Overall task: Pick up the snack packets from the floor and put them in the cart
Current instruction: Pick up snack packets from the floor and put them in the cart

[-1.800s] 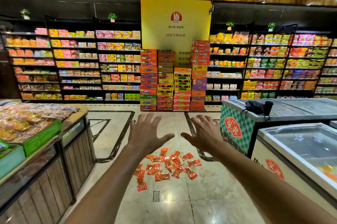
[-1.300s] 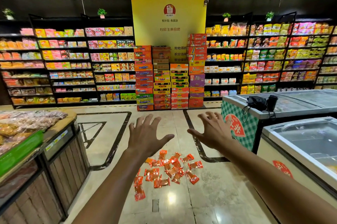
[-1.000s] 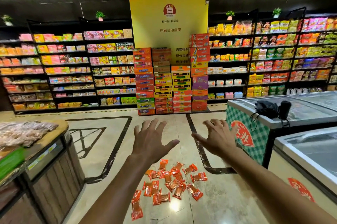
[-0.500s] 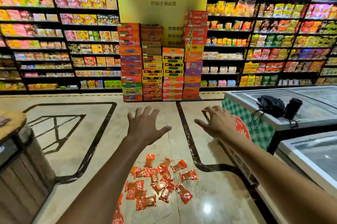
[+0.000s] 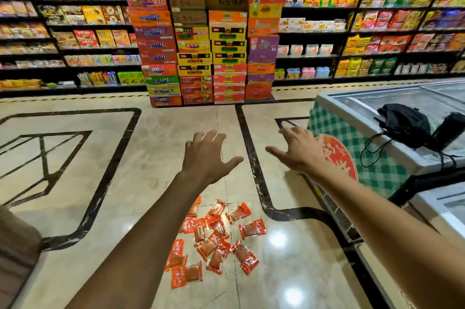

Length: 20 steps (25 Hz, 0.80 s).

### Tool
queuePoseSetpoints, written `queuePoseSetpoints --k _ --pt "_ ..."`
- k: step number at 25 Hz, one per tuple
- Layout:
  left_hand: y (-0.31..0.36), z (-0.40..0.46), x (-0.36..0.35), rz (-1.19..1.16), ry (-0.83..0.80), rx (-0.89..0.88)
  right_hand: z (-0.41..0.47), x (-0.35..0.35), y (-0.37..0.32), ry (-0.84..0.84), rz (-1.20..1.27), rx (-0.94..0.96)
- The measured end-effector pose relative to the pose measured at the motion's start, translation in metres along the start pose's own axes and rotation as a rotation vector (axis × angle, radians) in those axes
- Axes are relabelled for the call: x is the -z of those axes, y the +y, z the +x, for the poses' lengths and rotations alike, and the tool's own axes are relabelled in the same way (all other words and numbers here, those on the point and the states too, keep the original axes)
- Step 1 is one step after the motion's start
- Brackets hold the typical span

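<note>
Several orange-red snack packets (image 5: 216, 240) lie scattered in a loose heap on the shiny tiled floor, low in the middle of the head view. My left hand (image 5: 205, 157) is stretched out above and beyond them, palm down, fingers spread, holding nothing. My right hand (image 5: 299, 150) is stretched out to the right of it, also spread and empty, in front of the freezer's checked side. Part of the heap is hidden behind my left forearm. No cart is in view.
A chest freezer (image 5: 357, 117) with a green checked side stands at the right, with a black bag (image 5: 402, 125) on its lid. A stack of cartons (image 5: 206, 57) and stocked shelves (image 5: 75, 39) line the back. A wooden counter corner (image 5: 15, 245) shows at the left.
The view has moved forward and tilted down, so the packets now lie closer and lower under my arms. Both hands stay outstretched, spread and empty.
</note>
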<state>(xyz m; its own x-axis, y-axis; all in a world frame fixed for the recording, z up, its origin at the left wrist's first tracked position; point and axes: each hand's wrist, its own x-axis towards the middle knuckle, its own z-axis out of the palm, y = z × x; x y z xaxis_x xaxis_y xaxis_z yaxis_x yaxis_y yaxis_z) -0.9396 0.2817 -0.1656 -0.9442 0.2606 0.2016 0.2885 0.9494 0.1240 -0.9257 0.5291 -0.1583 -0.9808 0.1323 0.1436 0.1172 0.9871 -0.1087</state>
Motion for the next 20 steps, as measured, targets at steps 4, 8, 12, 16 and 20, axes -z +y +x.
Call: queuePoseSetpoints --k 4,8,12,16,20 --pt "0.002 0.096 -0.097 0.025 -0.084 -0.008 0.110 -0.089 0.033 -0.093 -0.002 -0.014" --pt "-0.005 0.161 -0.243 0.027 -0.216 -0.057 0.183 -0.224 0.062 -0.146 0.141 -0.140" --pt "-0.026 0.185 -0.466 -0.016 -0.407 -0.074 0.209 -0.450 0.100 -0.285 0.204 -0.200" --pt "-0.050 0.156 -0.702 0.050 -0.605 -0.178 0.197 -0.687 0.139 -0.492 0.231 -0.102" --pt "-0.076 0.125 -0.919 0.038 -0.702 -0.374 0.192 -0.901 0.177 -0.689 0.120 -0.018"
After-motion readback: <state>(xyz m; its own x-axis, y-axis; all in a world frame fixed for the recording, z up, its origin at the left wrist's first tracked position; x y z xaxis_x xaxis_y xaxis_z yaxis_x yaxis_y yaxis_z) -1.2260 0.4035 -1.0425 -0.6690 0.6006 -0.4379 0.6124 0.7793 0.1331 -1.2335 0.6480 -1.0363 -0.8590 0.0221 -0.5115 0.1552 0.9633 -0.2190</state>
